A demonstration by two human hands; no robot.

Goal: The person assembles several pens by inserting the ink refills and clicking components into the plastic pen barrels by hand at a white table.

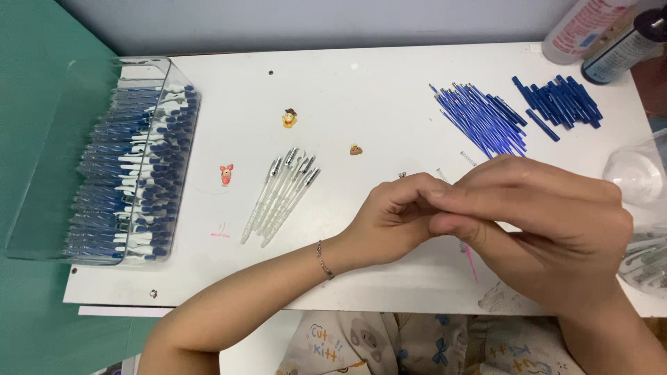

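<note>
Bright even light, soft faint shadows, sharp centre, slight blur on the near fingers (486,232)

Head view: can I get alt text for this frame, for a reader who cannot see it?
A person's left hand and right hand meet fingertip to fingertip over a white table, pinching something too small to make out. A clear bin of blue pens sits at left, clear pen barrels in the middle, blue refills behind.

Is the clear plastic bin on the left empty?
No, the clear bin is packed with rows of blue-and-white pens stacked along its right side.
</note>
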